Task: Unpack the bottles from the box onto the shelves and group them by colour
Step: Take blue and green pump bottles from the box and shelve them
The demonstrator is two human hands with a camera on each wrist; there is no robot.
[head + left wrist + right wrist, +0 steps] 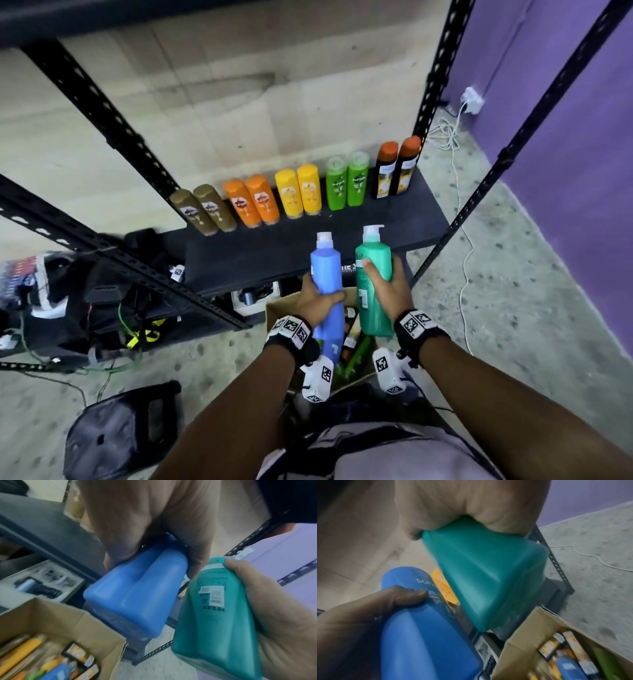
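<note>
My left hand point(317, 296) grips a tall blue bottle point(327, 284) around its middle, held upright above the cardboard box point(274, 310). Beside it my right hand point(385, 286) grips a teal pump bottle point(373, 287). Both bottles hang just in front of the black shelf point(260, 250). At the back of the shelf stand pairs of bottles: brown point(203, 209), orange point(251, 200), yellow point(298, 193), green point(346, 183), and black with orange caps point(397, 169). In the left wrist view the blue bottle point(135, 592) and teal bottle point(211, 615) show from below, above the box point(68, 620), which holds several more bottles.
Black perforated uprights point(102, 113) frame the shelf, one post point(513, 147) at the right. A lower shelf holds bags and cables point(102, 308). A black stool point(116, 435) sits on the floor at left. A white cable point(462, 240) runs along the purple wall point(565, 102).
</note>
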